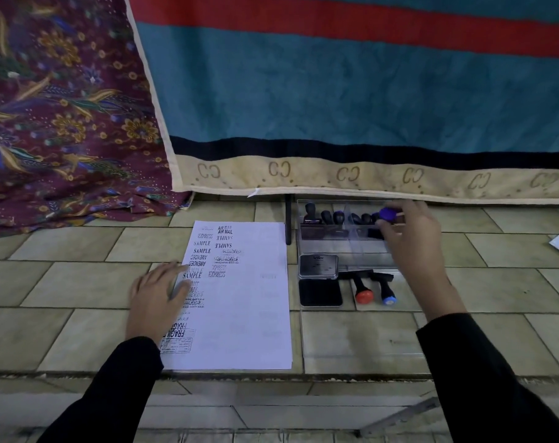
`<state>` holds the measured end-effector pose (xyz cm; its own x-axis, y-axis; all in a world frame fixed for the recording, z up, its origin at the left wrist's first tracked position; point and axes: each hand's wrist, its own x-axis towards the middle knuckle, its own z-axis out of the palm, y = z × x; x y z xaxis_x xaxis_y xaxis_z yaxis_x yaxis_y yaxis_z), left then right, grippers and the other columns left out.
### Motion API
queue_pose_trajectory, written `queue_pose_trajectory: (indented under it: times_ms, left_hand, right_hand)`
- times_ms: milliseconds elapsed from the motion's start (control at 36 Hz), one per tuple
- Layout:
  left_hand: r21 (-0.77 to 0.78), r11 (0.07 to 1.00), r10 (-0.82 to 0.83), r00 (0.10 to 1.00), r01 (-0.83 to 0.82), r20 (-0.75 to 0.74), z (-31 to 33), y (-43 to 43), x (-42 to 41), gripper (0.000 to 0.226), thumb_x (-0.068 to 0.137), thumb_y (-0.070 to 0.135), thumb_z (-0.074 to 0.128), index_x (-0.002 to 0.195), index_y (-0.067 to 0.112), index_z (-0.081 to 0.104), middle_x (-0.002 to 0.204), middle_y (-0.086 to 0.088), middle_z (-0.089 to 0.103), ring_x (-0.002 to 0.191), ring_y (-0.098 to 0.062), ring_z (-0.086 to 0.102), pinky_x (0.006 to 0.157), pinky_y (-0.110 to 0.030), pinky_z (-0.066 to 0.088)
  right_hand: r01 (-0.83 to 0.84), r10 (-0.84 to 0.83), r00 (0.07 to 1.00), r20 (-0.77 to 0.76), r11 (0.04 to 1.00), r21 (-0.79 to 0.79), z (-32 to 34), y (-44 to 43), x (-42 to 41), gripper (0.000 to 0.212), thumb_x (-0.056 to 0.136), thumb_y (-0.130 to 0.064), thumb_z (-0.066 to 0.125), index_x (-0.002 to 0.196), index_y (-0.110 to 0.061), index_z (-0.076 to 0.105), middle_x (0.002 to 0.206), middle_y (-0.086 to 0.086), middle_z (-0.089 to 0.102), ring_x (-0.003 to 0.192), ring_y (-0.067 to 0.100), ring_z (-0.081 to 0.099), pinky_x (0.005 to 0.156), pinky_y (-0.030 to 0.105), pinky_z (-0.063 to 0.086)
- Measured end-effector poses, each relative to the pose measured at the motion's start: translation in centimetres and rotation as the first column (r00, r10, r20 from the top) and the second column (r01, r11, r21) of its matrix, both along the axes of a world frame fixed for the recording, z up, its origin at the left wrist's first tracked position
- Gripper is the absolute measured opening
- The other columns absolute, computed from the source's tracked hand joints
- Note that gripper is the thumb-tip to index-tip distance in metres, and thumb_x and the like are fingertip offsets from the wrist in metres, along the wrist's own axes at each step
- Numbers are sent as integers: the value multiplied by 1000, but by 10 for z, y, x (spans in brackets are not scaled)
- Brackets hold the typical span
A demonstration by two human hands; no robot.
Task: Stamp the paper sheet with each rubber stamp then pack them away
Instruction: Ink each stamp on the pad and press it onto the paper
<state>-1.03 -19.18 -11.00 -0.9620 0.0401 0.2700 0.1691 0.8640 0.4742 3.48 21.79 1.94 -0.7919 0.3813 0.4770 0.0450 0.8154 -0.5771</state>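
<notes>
Nearest me, the left hand [158, 302] lies flat with straight fingers, pinning the paper sheet [249, 314] to the tiles. Beyond the ink pad [319, 292], two stamps lie loose. Farther back, the right hand [412, 238] pinches a purple-knobbed stamp [388, 214] over the clear box [335, 247]; it looks light and rigid, best held by its knob

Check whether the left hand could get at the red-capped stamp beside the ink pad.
Probably yes. The left hand rests flat on the paper sheet, holding nothing; the red-capped stamp lies uncovered right of the ink pad. It would have to cross the sheet and pad.
</notes>
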Motion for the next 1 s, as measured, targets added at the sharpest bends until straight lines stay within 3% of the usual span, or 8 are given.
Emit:
queue_pose_trajectory:
  times_ms: [56,139,278,389,583,778,1000]
  left_hand:
    - [-2,1000,-1,1000,1,2,1,0,0,37,87,42,49,120,33,63,136,8,56,129,-17,46,112,-38,20]
    - [-5,1000,3,1000,-3,7,2,1,1,39,86,42,47,120,32,63,137,7,56,130,-18,46,112,-38,20]
    - [-6,1000,12,1000,-12,21,3,2,2,42,86,42,46,121,30,63,137,6,56,130,-19,45,112,-38,19]
    - [-11,1000,12,1000,-12,25,3,1,2,42,85,42,45,121,30,63,137,5,56,130,-19,46,113,-39,20]
    - [-6,1000,12,999,-12,34,2,1,0,43,85,43,46,122,29,64,137,4,56,130,-20,46,112,-40,20]
    - [-13,1000,12,999,-12,35,3,1,1,43,85,43,45,121,29,64,138,3,57,130,-21,47,113,-44,23]
    - [-5,1000,13,999,-12,29,1,0,1,43,86,44,46,122,30,64,138,6,56,130,-19,46,113,-41,20]
  right_hand:
    - [-51,53,998,30,996,-69,-6,-21,11,34,83,-17,70,115,-12,61,106,0,55,77,7,59,73,13,47]
    - [-108,122,984,128,988,-109,-25,-49,27,34,83,-22,69,115,-16,62,107,-5,51,76,0,57,78,14,50]
    - [-187,212,968,132,966,-178,-52,-71,42,27,81,-18,73,107,-11,65,100,-3,57,77,9,62,76,21,55]
    - [-232,247,959,138,966,-113,-58,-77,41,29,82,-15,73,109,-11,66,99,-4,58,77,12,61,77,27,55]
    - [-296,308,930,199,951,-91,-63,-83,36,33,87,-15,67,119,-12,62,113,0,58,93,13,61,88,22,50]
    - [-305,291,924,249,952,19,-66,-89,31,38,92,-18,59,130,-13,56,120,1,55,100,12,58,87,13,39]
    - [-291,278,932,232,956,26,-68,-90,32,36,91,-15,60,127,-11,58,120,2,56,94,14,62,87,19,46]
